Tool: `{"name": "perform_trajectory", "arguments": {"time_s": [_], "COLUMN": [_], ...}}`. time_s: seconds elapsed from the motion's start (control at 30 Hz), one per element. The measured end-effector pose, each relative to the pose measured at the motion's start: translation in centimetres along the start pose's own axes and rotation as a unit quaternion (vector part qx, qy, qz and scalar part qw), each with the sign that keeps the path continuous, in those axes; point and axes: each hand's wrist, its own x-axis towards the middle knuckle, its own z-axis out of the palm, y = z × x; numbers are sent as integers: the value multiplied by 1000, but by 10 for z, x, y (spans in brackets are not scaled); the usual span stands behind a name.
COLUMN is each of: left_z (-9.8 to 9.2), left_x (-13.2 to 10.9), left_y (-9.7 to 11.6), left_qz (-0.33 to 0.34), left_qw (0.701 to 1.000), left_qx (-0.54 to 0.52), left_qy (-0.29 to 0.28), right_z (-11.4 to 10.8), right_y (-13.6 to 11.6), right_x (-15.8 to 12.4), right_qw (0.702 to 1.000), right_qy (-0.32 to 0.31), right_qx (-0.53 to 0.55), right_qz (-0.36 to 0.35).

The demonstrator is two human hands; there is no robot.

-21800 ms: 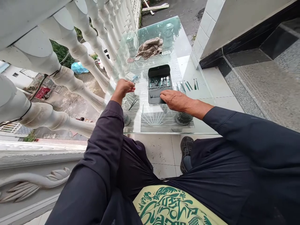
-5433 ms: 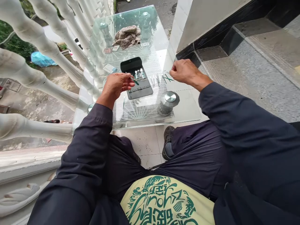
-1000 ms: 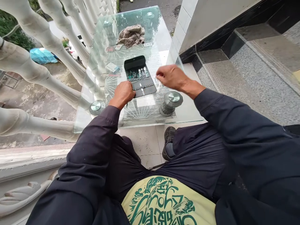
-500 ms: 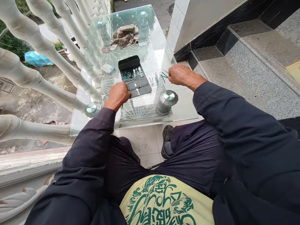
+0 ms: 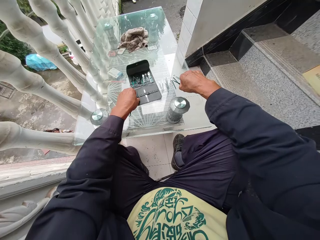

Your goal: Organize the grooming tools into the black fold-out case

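A black manicure case [image 5: 153, 94] lies unfolded on the glass table. Small scissors [image 5: 140, 83] and nail clippers [image 5: 150, 77] sit in its upper half. One slim light tool [image 5: 145, 94] rests across the lower half, beside a row of loops. My left hand [image 5: 126, 102] is closed at the case's near left corner, its fingertips mostly hidden. Right of the case lie several thin metal tools [image 5: 167, 84]. My right hand [image 5: 194, 81] is closed in a pinch on the table's right side, with slim dark tools [image 5: 176, 80] at its fingertips; how many it grips is unclear.
Farther back on the glass table [image 5: 160, 30] is a crumpled brown cloth [image 5: 133, 38] near some cards. A small white-and-blue box [image 5: 115, 73] stands left of the case. Round-topped table legs [image 5: 178, 110] show through the glass. A balustrade [image 5: 45, 80] runs left, stairs [image 5: 265, 63] right.
The slim tools at my right fingertips have shifted slightly and lie at a different angle. My left hand stays at the case's corner.
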Motion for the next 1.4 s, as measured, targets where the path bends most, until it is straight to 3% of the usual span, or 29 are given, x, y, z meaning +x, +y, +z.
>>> {"name": "perform_trajectory", "arguments": {"time_s": [0.1, 0.33, 0.47, 0.67, 1.0, 1.17, 1.27, 1.4], "left_z": [1, 3, 2, 1, 1, -3, -3, -1], "left_x": [2, 5, 3, 1, -1, -6, -7, -6], "left_y": [-1, -3, 0, 0, 3, 8, 9, 7], "left_qz": [-4, -6, -10, 1, -10, -22, -19, -5], "left_qw": [1000, 1000, 1000, 1000, 999, 999, 999, 1000], "left_qx": [5, -11, 6, 4, -36, -39, -32, -22], "left_qy": [-5, -4, -7, -4, -6, -12, -14, -18], "right_z": [-6, -7, -10, -29, -36, -37, -36, -42], "right_y": [0, 13, 7, -11, -19, -47, -73, -107], "right_x": [-3, -3, -1, -10, -23, 1, 25, 55], "right_qw": [997, 998, 997, 974, 915, 940, 970, 987], "right_qy": [-20, 19, 21, -30, -71, -55, -66, -95], "right_qx": [-51, 4, 8, 192, 389, 333, 234, 114], "right_qz": [59, 57, 72, 115, 77, 39, -13, -61]}}
